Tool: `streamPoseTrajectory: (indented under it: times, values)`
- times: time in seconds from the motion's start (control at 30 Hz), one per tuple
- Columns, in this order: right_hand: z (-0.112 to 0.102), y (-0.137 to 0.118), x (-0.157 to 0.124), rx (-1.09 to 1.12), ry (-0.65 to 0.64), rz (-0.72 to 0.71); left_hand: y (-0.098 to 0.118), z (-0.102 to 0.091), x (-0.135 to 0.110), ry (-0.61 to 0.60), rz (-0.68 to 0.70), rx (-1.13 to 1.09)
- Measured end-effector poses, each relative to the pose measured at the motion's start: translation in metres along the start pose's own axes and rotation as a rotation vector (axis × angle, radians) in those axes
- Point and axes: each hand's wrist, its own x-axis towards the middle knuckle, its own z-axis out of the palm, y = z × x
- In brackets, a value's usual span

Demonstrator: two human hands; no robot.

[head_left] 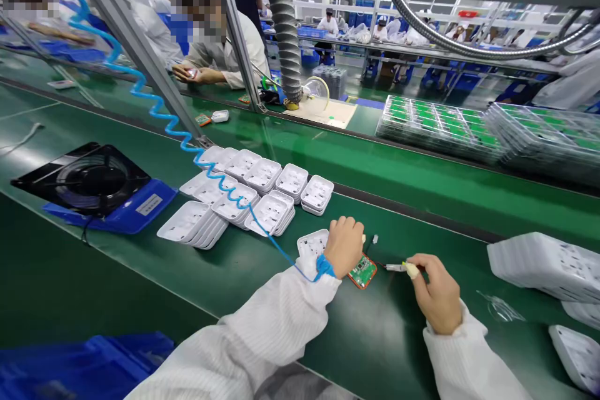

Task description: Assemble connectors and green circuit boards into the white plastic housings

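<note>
My left hand [345,245] is closed, fingers curled down over a white plastic housing [311,242] and the edge of a small green circuit board [362,272] on the green belt. A blue wrist strap [324,267] with a coiled blue cord [187,144] runs from that wrist. My right hand [435,292] pinches a small connector with a pale tip [407,268], its thin wires leading toward the board. A tiny white part [375,239] lies just beyond the board.
Stacks of white plastic housings [253,190] lie left of my hands, more [544,265] at the right. A black fan on a blue base [94,184] sits far left. Trays of green boards [440,125] lie across the belt. A person's hands [192,75] work opposite.
</note>
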Motion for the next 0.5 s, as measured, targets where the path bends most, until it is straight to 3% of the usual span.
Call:
streamPoseTrajectory:
  times: [0.13,0.27,0.5]
  values:
    - [0.014,0.011,0.002,0.013,-0.102,0.083,0.018,0.021,0.02,-0.064,-0.045,-0.017]
    - [0.022,0.009,0.013,0.045,-0.154,0.154,0.028,0.03,0.023,-0.107,-0.03,-0.042]
    - [0.023,0.006,0.018,0.166,-0.138,0.009,0.033,0.028,0.005,-0.091,0.028,-0.042]
